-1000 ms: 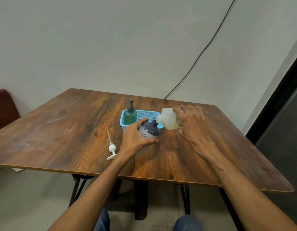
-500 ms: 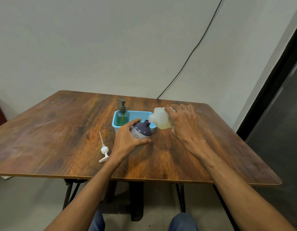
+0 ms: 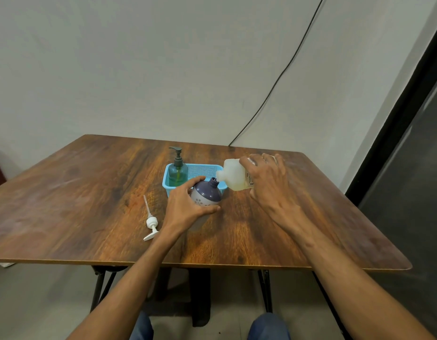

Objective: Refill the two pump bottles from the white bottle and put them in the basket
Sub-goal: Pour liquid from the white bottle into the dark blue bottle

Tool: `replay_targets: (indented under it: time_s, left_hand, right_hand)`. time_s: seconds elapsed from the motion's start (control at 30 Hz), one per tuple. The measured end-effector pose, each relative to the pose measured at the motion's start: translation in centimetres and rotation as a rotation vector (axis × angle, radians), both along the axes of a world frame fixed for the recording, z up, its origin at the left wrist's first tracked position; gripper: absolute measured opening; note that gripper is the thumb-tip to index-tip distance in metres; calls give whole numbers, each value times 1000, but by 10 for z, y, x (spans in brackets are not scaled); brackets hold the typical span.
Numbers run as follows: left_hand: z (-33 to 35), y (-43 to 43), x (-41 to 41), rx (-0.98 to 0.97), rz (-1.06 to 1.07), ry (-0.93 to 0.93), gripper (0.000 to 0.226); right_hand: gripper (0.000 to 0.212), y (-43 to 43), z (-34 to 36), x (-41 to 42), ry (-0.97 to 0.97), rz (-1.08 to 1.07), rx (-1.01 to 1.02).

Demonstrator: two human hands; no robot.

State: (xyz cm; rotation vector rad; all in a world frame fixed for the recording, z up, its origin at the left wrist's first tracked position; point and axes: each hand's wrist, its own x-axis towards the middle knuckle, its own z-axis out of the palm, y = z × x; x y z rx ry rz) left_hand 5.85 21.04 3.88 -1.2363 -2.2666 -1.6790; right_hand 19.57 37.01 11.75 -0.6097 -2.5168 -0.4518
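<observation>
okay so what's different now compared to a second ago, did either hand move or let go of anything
Little has changed. The right hand still tips the white bottle with its spout at the open neck of the purple bottle, which the left hand still steadies. Nothing was let go or picked up. The green pump bottle stays in the blue basket, and the loose white pump stays on the table.
</observation>
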Motion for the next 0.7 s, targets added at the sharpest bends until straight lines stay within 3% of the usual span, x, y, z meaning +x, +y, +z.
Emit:
replay_targets:
  time_s: [0.7]
  left_hand:
    - [0, 0, 1, -5, -7, 4, 87]
  right_hand:
    - [76, 2, -1, 0, 3, 8, 8]
